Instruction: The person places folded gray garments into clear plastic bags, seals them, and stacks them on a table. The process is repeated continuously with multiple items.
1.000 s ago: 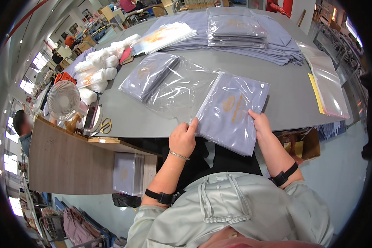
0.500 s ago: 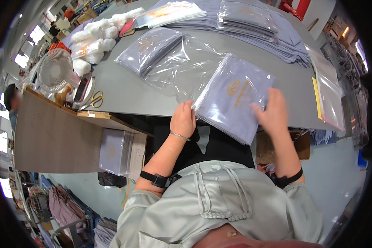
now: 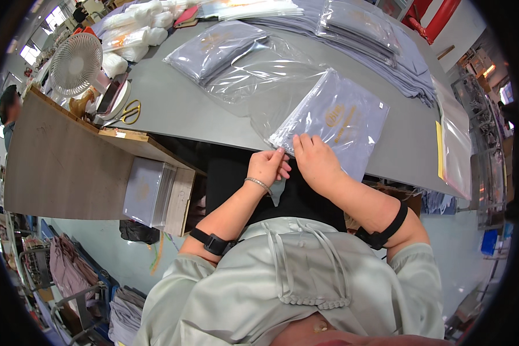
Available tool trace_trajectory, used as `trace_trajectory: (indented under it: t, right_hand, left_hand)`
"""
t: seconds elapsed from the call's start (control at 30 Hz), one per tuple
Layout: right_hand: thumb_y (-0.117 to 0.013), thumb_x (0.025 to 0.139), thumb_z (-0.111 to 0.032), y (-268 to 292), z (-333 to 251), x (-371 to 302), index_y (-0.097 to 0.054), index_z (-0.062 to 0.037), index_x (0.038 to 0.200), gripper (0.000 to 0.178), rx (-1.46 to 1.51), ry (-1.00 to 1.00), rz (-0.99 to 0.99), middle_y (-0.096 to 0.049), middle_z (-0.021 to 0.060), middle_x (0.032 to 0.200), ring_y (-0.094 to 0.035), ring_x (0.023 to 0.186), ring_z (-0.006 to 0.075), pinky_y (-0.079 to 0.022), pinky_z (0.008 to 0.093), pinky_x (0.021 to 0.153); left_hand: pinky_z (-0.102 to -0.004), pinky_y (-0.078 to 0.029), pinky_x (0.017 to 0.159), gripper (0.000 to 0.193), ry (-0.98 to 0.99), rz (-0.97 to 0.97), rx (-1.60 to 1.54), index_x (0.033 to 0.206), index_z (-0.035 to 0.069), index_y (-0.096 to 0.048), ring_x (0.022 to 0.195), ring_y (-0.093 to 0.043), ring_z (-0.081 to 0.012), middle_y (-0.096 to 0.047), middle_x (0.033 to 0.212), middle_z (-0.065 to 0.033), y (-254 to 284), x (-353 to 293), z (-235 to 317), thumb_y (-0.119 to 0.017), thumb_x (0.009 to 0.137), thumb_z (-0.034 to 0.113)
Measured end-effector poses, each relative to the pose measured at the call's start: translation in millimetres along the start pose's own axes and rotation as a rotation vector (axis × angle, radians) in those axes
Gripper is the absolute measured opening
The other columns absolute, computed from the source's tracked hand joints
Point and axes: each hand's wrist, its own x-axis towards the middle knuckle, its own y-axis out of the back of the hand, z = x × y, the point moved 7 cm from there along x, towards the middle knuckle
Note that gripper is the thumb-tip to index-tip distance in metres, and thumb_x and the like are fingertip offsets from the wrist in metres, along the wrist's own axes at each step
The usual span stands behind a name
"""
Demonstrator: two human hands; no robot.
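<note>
Clear-bagged lavender cloth (image 3: 360, 115), at counter (image 3: 173, 109) edge. Right hand (image 3: 317, 162): fingers on corner, seemingly steadying; left hand (image 3: 265, 167): fingers curled alongside. Grips unclear.

Right hand (image 3: 314, 162) off the bagged lavender cloth's (image 3: 354, 112) right edge; moved left, fingers now over near-left corner, beside left hand (image 3: 266, 166).

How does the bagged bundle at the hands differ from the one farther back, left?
The near bundle has the right hand at its lower-left corner; no hand touches the far bundle. The near bundle lies at the front edge of the table, the far bundle well inside it. Both look blue-grey, clear-wrapped and gold-printed.
</note>
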Motion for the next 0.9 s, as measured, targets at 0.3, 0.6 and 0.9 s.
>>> trace_trajectory:
  t: [0.3, 0.6, 0.9]
  right_hand:
    - [-0.058, 0.07, -0.01, 11, -3, 21, -0.051, 0.0082, 0.117, 0.051, 0.01, -0.059, -0.067, -0.052, 0.0122, 0.095, -0.052, 0.085, 0.0233, -0.049, 0.0288, 0.07]
    - [-0.068, 0.062, -0.012, 3, -12, 40, -0.056, 0.0015, 0.091, 0.034, 0.241, -0.11, -0.079, -0.055, 0.0134, 0.088, -0.055, 0.088, 0.0264, -0.048, 0.0332, 0.078]
    - [-0.073, 0.071, -0.023, 41, 93, -78, -0.059, -0.0059, 0.108, 0.043, 0.503, -0.466, -0.3, -0.059, 0.0146, 0.107, -0.058, 0.098, 0.0254, -0.045, 0.0383, 0.085]
  left_hand:
    - [-0.0242, -0.043, 0.044, 0.02, -0.539, 0.074, 0.444, 0.075, -0.003, -0.061, 0.046, -0.054, -0.0083, -0.058, 0.054, -0.0041, -27, -22, 11, -0.052, 0.089, 0.009]
    - [-0.0208, -0.042, 0.045, 0.022, -0.322, -0.012, 0.275, 0.079, -0.001, -0.06, 0.048, -0.052, -0.0083, -0.059, 0.062, -0.0041, -6, -21, -3, -0.047, 0.092, 0.01]
    - [-0.035, -0.053, 0.079, 0.025, -0.284, -0.069, -0.417, 0.072, 0.001, -0.052, 0.086, -0.061, -0.0197, -0.059, 0.098, -0.0113, 47, -26, 6, -0.049, 0.093, 0.014]
